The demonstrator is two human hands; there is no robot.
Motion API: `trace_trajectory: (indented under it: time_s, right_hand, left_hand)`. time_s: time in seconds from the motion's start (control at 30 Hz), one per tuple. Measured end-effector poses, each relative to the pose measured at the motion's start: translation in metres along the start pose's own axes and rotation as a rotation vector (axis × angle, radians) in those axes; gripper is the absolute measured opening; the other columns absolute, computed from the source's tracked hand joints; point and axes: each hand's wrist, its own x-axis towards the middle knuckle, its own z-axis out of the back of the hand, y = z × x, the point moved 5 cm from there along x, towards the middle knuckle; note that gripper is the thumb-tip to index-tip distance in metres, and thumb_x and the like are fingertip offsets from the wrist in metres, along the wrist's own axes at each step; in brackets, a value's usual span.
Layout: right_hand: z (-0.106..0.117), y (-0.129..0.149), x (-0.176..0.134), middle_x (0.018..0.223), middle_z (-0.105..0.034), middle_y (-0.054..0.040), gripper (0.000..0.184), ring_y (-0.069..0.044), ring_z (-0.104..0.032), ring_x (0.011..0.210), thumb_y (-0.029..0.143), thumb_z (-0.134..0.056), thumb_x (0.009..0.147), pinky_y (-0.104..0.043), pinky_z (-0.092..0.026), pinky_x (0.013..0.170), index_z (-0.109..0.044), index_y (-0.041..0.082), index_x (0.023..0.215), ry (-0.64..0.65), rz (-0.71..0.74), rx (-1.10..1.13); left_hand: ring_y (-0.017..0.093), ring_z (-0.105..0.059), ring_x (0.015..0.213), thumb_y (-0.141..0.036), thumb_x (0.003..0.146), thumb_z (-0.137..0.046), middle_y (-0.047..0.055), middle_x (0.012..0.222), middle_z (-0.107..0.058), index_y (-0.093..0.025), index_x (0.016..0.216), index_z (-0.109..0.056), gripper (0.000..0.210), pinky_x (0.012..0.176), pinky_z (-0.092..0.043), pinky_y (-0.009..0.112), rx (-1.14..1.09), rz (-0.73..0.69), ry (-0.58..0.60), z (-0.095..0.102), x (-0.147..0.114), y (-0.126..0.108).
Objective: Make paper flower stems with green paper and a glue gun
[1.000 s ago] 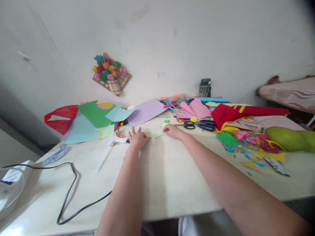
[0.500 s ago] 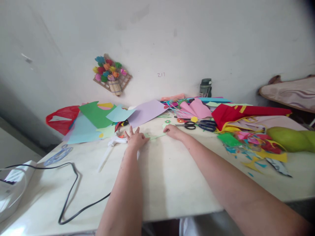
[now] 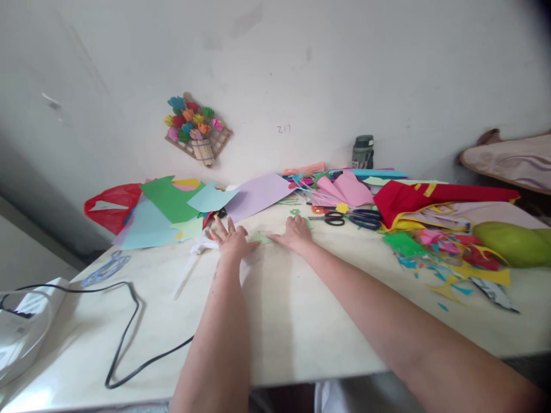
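Note:
A small pale green paper strip (image 3: 260, 237) lies flat on the table between my two hands. My left hand (image 3: 235, 241) rests at its left end, fingers spread wide and the thumb pressed down on the paper. From the right, my right hand (image 3: 296, 235) lies over the strip; its thumb stretches left onto the paper, apart from the bent fingers. Part of the strip is hidden beneath this hand. Just left of my left hand is a white glue gun (image 3: 202, 245), partly covered by it. A small green paper flower (image 3: 295, 212) lies behind my right hand.
Black-handled scissors (image 3: 333, 218) and blue-handled scissors (image 3: 365, 219) lie right of my hands. Coloured paper sheets (image 3: 170, 201) and a purple sheet (image 3: 258, 195) line the back. Paper scraps (image 3: 451, 269) cover the right side. A black cable (image 3: 129, 327) and power strip (image 3: 37, 321) occupy the left.
My right hand has let its pinch on the strip's right end loosen and moved slightly left, thumb now stretched along the paper. My left hand stays in place. The view has shifted slightly.

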Motion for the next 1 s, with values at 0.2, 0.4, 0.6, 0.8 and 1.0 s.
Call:
trace_trajectory:
  time_s: [0.2,0.4,0.6,0.8,1.0]
  right_hand:
    - [0.0,0.001,-0.001,0.109,-0.044,-0.0206,0.082,-0.03,-0.039,0.104,0.069,-0.052,0.054,-0.038,-0.029,0.088,-0.047,0.006,0.106,-0.012,0.012,-0.015]
    - [0.001,0.001,-0.003,0.11,-0.044,-0.0204,0.077,-0.03,-0.037,0.105,0.067,-0.052,0.057,-0.038,-0.028,0.089,-0.047,0.008,0.106,-0.006,0.018,-0.004]
    - [-0.001,0.001,-0.002,0.109,-0.044,-0.0209,0.076,-0.031,-0.036,0.106,0.067,-0.05,0.058,-0.038,-0.027,0.089,-0.047,0.008,0.105,-0.013,0.023,-0.007]
    - [-0.002,0.001,-0.002,0.11,-0.044,-0.0205,0.077,-0.031,-0.036,0.106,0.068,-0.051,0.056,-0.039,-0.027,0.089,-0.047,0.009,0.105,-0.018,0.028,-0.009]
    - [-0.001,0.001,-0.003,0.109,-0.045,-0.0198,0.076,-0.031,-0.038,0.104,0.068,-0.051,0.057,-0.038,-0.028,0.088,-0.049,0.009,0.104,-0.022,0.025,-0.032]
  left_hand:
    - [0.035,0.023,0.122,-0.05,0.063,-0.055,0.004,0.144,-0.005,-0.028,0.108,-0.049,0.051,0.093,0.004,0.061,0.001,-0.047,0.026,0.002,0.003,0.01]
    - [0.031,0.025,0.122,-0.058,0.071,-0.036,0.005,0.144,-0.005,-0.024,0.124,-0.038,0.063,0.095,0.009,0.058,-0.017,-0.091,-0.055,0.004,0.001,-0.007]
    - [0.028,0.025,0.123,-0.056,0.071,-0.036,0.003,0.143,-0.007,-0.026,0.129,-0.031,0.066,0.096,0.012,0.055,0.016,-0.104,-0.005,-0.014,-0.001,-0.023]
    - [0.031,0.021,0.124,-0.051,0.069,-0.045,0.004,0.143,-0.009,-0.03,0.124,-0.038,0.059,0.094,0.01,0.059,-0.022,-0.036,0.039,-0.014,0.001,-0.007]
    - [0.031,0.023,0.123,-0.049,0.069,-0.048,-0.002,0.143,-0.009,-0.026,0.081,-0.062,0.029,0.095,0.008,0.057,-0.096,-0.215,0.002,0.003,-0.004,-0.011]
